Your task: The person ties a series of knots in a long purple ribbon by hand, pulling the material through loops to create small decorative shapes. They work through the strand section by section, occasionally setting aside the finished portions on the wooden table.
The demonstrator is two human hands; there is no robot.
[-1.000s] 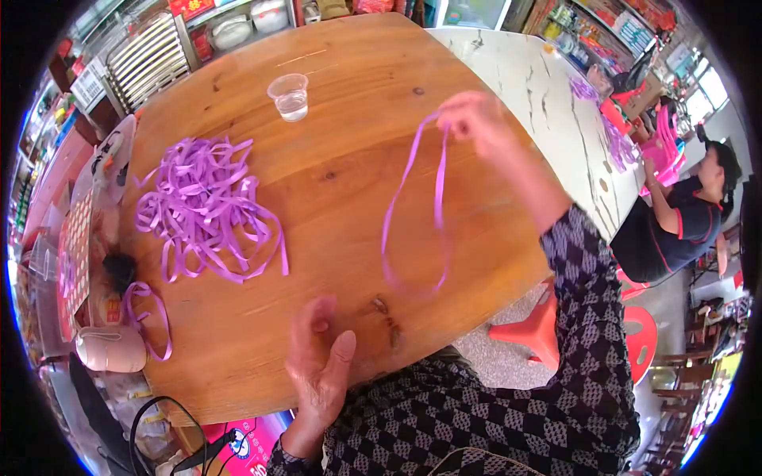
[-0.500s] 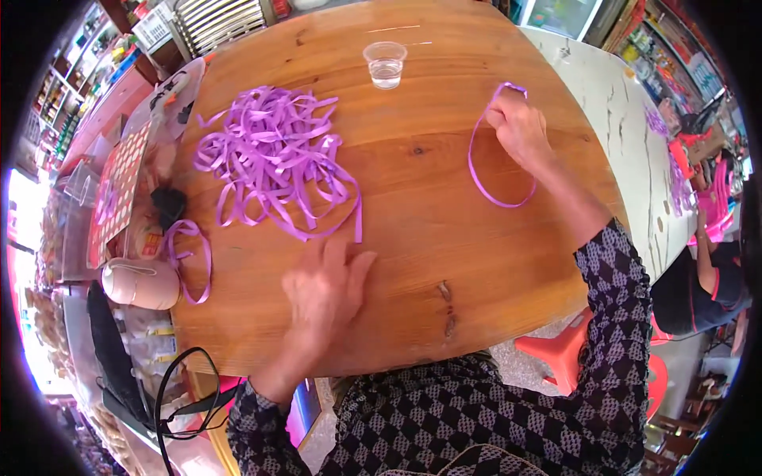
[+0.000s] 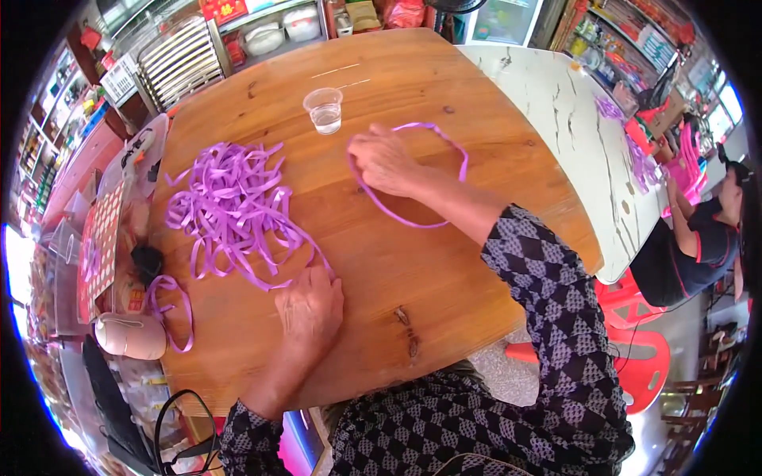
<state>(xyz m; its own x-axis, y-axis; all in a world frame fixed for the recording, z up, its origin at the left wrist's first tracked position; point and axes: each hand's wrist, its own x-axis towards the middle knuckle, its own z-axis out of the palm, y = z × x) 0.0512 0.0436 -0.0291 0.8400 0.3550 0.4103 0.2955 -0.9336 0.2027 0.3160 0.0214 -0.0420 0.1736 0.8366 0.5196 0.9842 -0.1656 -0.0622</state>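
Note:
A loose heap of purple ribbons lies on the left half of the wooden table. At its near edge, my left hand is closed with curled fingers around the end of a ribbon trailing from the heap; the fingertips are partly hidden. Farther off and to the right, my right hand pinches a single purple ribbon loop, which spreads out over the tabletop to the right of the hand. Just beyond it stands a clear plastic cup with some clear liquid inside.
Along the left table edge are a pink cylindrical container, a separate purple ribbon loop and a checkered box. A marble-patterned table adjoins at right, where another person sits. Red stools stand below.
My right hand has moved left with the ribbon loop, toward the cup. My left hand, spread before, has closed at the ribbon's end. The whole view has shifted.

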